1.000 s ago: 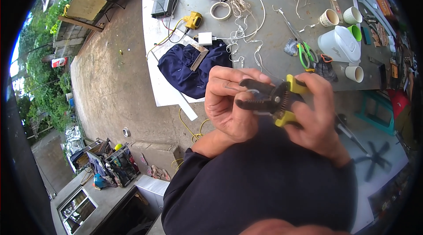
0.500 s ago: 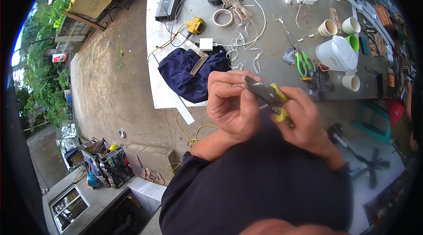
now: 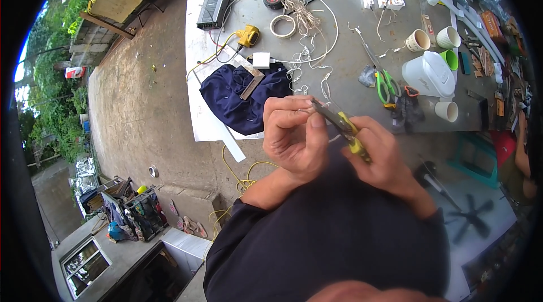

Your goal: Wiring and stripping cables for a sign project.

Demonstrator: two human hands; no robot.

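Observation:
Yellow-handled pliers [image 3: 356, 146] are gripped in my right hand [image 3: 378, 153], above the near edge of the table. Their dark jaws [image 3: 328, 114] point up and left, right by the fingertips of my left hand [image 3: 294, 139]. Thumb and fingers of that hand pinch what looks like the end of a thin wire [image 3: 306, 110] at the jaws. Whether the jaws bite on the wire is too small to make out. Beyond my hands, a string of small white LED modules [image 3: 327, 80] trails over the grey table [image 3: 353, 84].
Dark blue cloth [image 3: 226, 104] lies at the table's left, with a white adapter [image 3: 261, 60] beside it. Green-handled scissors [image 3: 387, 87], a white container [image 3: 424, 73] and cups [image 3: 417, 40] stand to the right. A tape roll [image 3: 283, 26] lies farther back. Another person's arm [image 3: 523, 157] shows far right.
The pliers have turned a little and their handles sit closer together. My left hand keeps its pinch in nearly the same place. The whole view has shifted slightly.

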